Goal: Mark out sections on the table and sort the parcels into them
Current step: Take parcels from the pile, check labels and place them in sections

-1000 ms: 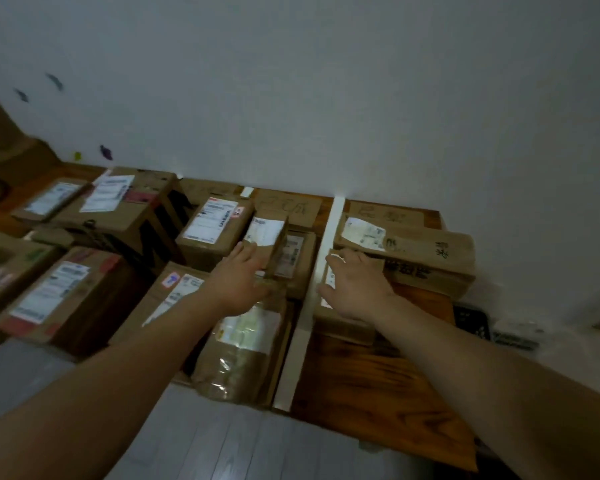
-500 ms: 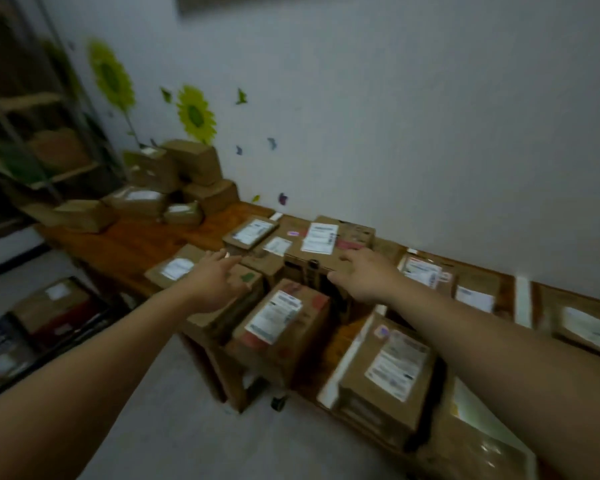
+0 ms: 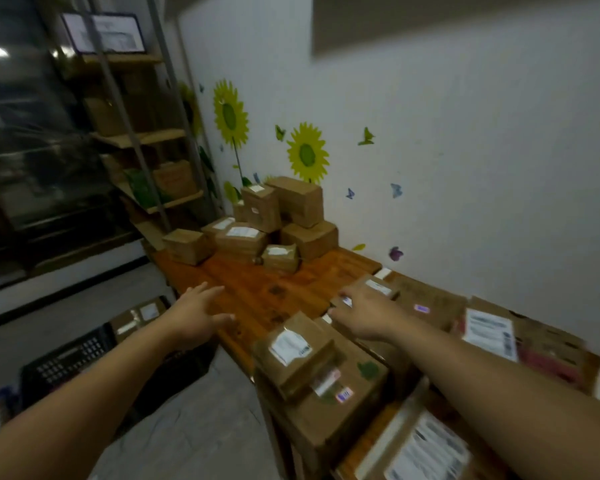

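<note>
White wall with sunflower stickers (image 3: pixel 307 152), metal shelf (image 3: pixel 146 136) at the left, long wooden surface (image 3: pixel 274 289) running along the wall.

Head view:
- Whole picture is motion-smeared and dim; label print is unreadable. Parcels at the right and bottom edges are cut off by the frame.
- Stacked parcels (image 3: pixel 274 220) sit at the far end against the wall. A bare stretch of wood separates them from the near parcels (image 3: pixel 312 368).
- Left hand (image 3: pixel 196 318) is out over the front edge of the bare stretch, fingers spread wide, holding nothing.
- Right hand (image 3: pixel 364 313) reaches over a small labelled parcel (image 3: pixel 378 289) at the near group's far edge, fingers stretched out. Cannot tell whether they touch it.
- Both arms are extended forward.
- A black crate (image 3: pixel 70 355) is on the floor below the left arm.
</note>
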`<act>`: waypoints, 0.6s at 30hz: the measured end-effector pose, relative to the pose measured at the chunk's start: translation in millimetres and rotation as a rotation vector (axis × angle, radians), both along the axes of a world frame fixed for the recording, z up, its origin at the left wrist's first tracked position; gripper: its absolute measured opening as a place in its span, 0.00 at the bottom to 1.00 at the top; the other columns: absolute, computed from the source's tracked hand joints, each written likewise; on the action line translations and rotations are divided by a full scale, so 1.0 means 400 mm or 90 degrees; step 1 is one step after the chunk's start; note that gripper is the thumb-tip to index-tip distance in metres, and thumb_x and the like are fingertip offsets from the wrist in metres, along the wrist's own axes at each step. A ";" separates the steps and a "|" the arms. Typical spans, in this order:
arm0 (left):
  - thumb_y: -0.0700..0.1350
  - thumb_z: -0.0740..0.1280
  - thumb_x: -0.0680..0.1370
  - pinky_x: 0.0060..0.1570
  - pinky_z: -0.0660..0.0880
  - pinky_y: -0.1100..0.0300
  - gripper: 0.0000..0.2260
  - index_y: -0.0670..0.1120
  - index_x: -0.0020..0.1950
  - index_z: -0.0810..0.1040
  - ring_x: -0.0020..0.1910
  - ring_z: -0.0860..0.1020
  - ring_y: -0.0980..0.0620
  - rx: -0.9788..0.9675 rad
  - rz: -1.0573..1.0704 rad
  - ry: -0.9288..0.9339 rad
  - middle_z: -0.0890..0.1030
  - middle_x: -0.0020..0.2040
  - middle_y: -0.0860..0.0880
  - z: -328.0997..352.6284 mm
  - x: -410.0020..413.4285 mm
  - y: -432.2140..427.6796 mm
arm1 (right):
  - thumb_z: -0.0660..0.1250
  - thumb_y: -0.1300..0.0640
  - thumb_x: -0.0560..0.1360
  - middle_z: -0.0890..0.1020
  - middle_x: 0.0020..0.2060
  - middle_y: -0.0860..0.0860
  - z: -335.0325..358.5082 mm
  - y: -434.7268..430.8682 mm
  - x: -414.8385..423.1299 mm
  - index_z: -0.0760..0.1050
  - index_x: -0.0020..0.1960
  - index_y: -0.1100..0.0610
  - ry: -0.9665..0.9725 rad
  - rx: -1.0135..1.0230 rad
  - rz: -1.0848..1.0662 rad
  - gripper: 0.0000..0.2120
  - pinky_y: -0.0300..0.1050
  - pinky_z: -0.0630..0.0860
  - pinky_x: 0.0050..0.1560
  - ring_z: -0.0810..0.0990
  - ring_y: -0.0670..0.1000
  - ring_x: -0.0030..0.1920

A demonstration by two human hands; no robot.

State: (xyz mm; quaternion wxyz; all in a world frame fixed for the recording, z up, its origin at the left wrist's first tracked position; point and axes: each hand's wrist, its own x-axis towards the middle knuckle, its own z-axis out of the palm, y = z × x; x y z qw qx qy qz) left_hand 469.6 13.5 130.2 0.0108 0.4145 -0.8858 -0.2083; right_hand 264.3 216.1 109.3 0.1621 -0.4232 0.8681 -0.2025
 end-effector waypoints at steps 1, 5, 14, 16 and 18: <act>0.58 0.65 0.76 0.74 0.52 0.46 0.33 0.53 0.77 0.55 0.77 0.47 0.45 0.005 0.006 -0.001 0.49 0.78 0.48 0.003 -0.016 -0.050 | 0.61 0.40 0.77 0.67 0.72 0.54 -0.006 -0.054 -0.021 0.62 0.74 0.50 -0.016 -0.004 0.003 0.29 0.51 0.68 0.66 0.68 0.56 0.69; 0.58 0.65 0.76 0.74 0.52 0.46 0.32 0.54 0.76 0.55 0.77 0.47 0.45 0.022 0.032 -0.001 0.50 0.78 0.48 0.002 -0.069 -0.222 | 0.61 0.41 0.77 0.66 0.72 0.53 -0.014 -0.244 -0.093 0.61 0.75 0.50 -0.058 -0.003 0.013 0.29 0.52 0.69 0.67 0.68 0.55 0.69; 0.55 0.65 0.77 0.74 0.53 0.45 0.32 0.54 0.77 0.54 0.77 0.50 0.45 0.110 -0.001 0.010 0.50 0.78 0.48 -0.036 -0.188 -0.557 | 0.61 0.41 0.78 0.69 0.69 0.54 -0.039 -0.608 -0.196 0.63 0.73 0.50 -0.044 0.020 -0.015 0.27 0.47 0.68 0.63 0.69 0.54 0.67; 0.55 0.65 0.77 0.74 0.53 0.46 0.32 0.53 0.77 0.54 0.77 0.50 0.45 0.115 -0.031 0.006 0.50 0.78 0.48 -0.056 -0.224 -0.646 | 0.61 0.42 0.78 0.71 0.68 0.54 -0.057 -0.696 -0.213 0.64 0.73 0.51 -0.037 0.029 -0.041 0.27 0.46 0.70 0.62 0.71 0.54 0.65; 0.54 0.65 0.77 0.73 0.56 0.46 0.32 0.53 0.77 0.54 0.76 0.53 0.45 0.123 -0.062 -0.002 0.50 0.78 0.48 -0.078 -0.255 -0.740 | 0.61 0.42 0.78 0.71 0.67 0.55 -0.076 -0.782 -0.221 0.64 0.73 0.52 -0.040 0.040 -0.077 0.27 0.47 0.70 0.63 0.72 0.55 0.64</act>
